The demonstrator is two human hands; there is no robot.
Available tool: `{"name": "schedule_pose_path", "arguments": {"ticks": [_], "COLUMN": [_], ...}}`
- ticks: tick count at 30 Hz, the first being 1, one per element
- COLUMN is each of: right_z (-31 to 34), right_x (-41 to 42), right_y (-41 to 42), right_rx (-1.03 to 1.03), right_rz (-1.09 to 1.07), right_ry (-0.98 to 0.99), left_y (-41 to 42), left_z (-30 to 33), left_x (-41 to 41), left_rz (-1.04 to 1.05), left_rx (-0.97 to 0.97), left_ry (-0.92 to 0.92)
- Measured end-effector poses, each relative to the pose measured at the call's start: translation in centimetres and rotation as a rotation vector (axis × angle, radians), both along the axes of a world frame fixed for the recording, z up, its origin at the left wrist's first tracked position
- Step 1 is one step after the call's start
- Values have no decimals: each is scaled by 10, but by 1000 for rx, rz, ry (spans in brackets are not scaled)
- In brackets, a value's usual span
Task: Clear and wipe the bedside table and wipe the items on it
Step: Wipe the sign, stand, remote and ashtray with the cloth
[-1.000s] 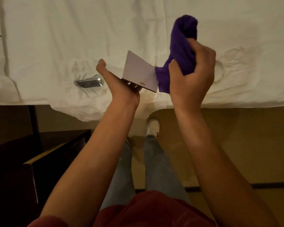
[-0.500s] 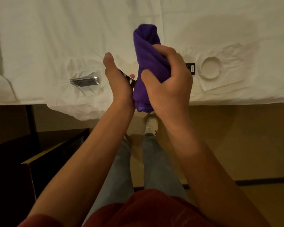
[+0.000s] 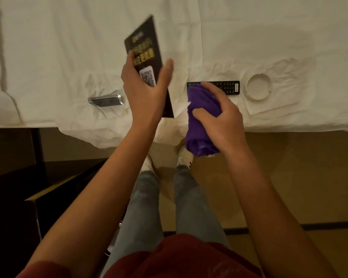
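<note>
A white bed sheet [image 3: 68, 57] fills the far part of the view, rumpled along its near edge, and the things taken off the table lie on it. At the near left corner of the view stands the dark bedside table [image 3: 14, 207], mostly in shadow, its top edge catching a thin line of light; what is on it I cannot tell. The tan floor [image 3: 289, 177] runs along the right, and the person stands on it in grey jeans and white shoes, facing the bed's near edge.

The left hand [image 3: 145, 91] is raised over the sheet and holds a black card [image 3: 143, 47] with yellow lettering and a QR code. The card rests tilted against the palm, the fingers reaching up its left side and the thumb standing off to the right, so the hand is only loosely curled about it. The right hand [image 3: 219, 119] grips a bunched purple cloth [image 3: 201, 125], fingers and thumb wrapped round its middle, the cloth's lower end hanging out over the bed's near edge.

Just beyond the cloth a black remote control [image 3: 227, 87] lies flat on the sheet, parallel to the near edge. Just beside its right end sits a white round ashtray [image 3: 257, 89]. Left of the raised hand, near the same edge, lies a clear acrylic block [image 3: 106, 100].
</note>
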State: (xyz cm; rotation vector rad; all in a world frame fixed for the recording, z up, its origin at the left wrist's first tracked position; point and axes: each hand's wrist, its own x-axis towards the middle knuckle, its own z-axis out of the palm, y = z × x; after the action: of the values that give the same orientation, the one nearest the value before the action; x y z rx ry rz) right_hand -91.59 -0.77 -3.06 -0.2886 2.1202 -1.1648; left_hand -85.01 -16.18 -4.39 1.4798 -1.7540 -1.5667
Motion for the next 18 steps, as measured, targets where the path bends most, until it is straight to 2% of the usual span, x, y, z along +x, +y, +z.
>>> {"name": "schedule_pose_path", "arguments": {"ticks": [2, 4, 9, 12, 16, 18], "right_z": [3, 1, -7, -11, -10, -6], "right_x": [-4, -9, -18, -21, -48, -61], "right_y": [-6, -9, -13, -18, -8, -2], "right_rx": [40, 108, 238, 264, 412, 403], "right_rz": [120, 230, 440, 381, 223, 265], "right_ry": [-16, -9, 111, 172, 337, 286], "left_y": [4, 4, -12, -15, -28, -34], "left_z": [-7, -10, -12, -8, -7, -9], "left_x": [2, 4, 13, 18, 30, 31], "left_rz": [-107, -108, -29, -51, 67, 125], "left_rx": [-55, -16, 352, 364, 268, 223], "left_ry": [-105, -102, 83, 116, 131, 137]}}
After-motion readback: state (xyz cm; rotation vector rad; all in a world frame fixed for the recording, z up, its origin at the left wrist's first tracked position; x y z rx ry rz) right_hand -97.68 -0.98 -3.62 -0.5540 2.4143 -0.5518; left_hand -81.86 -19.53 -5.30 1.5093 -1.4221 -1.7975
